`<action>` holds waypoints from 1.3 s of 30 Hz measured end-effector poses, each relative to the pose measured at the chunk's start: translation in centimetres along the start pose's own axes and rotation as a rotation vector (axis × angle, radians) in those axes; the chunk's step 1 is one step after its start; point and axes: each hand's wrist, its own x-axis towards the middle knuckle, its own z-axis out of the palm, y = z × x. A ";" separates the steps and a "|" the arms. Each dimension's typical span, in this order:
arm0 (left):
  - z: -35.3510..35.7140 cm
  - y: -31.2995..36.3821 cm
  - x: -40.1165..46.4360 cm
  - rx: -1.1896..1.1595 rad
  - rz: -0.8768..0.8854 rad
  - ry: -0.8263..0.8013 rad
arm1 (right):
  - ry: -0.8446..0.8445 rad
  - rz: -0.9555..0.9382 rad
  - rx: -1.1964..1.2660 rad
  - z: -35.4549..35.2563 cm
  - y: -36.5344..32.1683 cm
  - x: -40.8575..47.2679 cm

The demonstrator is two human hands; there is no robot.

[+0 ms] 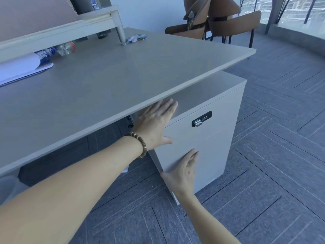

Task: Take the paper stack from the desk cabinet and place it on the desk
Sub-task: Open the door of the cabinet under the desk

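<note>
While both hands lie flat on cabinet front, nothing is held yet. Left hand [154,124] fingers [167,107] straight, close together, resting on cabinet [211,147] top corner, just under desk [105,81] edge; maybe to steady it or feel for door edge. Right hand [182,171] fingers [192,155] flat on door, lower down, thumb near left edge, likely hunting spot to pull. Door looks shut, lock [201,118] on front. Paper stack not seen; probably inside. Bead bracelet [139,143] on left wrist. Other papers [19,67] far off on desk.
</note>
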 end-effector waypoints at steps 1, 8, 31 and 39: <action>0.0 0.0 0.0 0.000 -0.002 -0.002 | 0.010 -0.001 -0.003 -0.2 0.1 -0.2; -0.3 0.3 -0.1 0.005 -0.016 -0.026 | 0.024 -0.086 -0.127 -2.7 2.1 -2.3; -2.3 1.9 -0.9 0.031 -0.079 -0.076 | -0.271 -0.131 -0.303 -22.2 10.9 -8.2; -2.1 1.8 -0.8 0.022 -0.090 -0.079 | -0.327 -0.028 -0.522 -28.4 10.5 -6.8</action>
